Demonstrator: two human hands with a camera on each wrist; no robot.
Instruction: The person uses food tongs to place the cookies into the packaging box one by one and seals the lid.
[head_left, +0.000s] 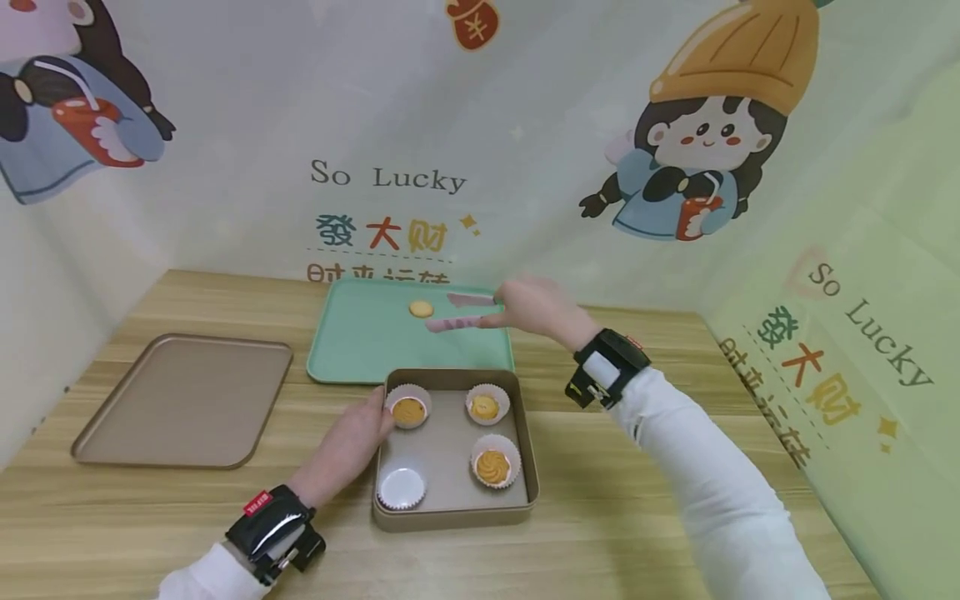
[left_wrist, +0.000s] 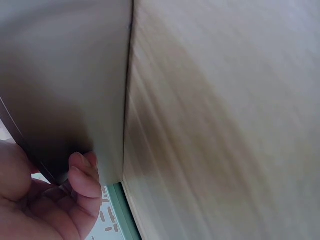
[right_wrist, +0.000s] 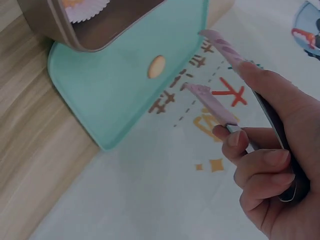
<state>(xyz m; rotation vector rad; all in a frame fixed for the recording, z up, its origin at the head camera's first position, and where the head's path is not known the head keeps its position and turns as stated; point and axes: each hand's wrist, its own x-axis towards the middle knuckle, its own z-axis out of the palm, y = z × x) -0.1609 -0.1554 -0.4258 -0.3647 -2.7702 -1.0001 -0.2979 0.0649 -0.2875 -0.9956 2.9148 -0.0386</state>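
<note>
My right hand [head_left: 536, 310] grips a pair of tongs [right_wrist: 220, 107] with pink tips and dark handles; the tips are spread apart. Just left of them in the head view, a round cookie [head_left: 422, 309] lies on the mint-green tray [head_left: 352, 333]. With my left hand [head_left: 358, 429] I hold the upper left side of a square brown baking pan [head_left: 450, 492], fingers curled against its wall [left_wrist: 75, 100]. Inside the pan, paper cups hold a cookie at back left [head_left: 408, 411], one at back right [head_left: 484, 407] and a swirled one [head_left: 492, 467] at front right. The front left paper cup [head_left: 402, 487] has no cookie.
A flat brown tray [head_left: 187, 400] lies on the wooden table [head_left: 615, 500] at the left. Behind the table hangs a printed white cloth [head_left: 525, 167], which continues along the right side. The green tray's front edge sits right behind the pan.
</note>
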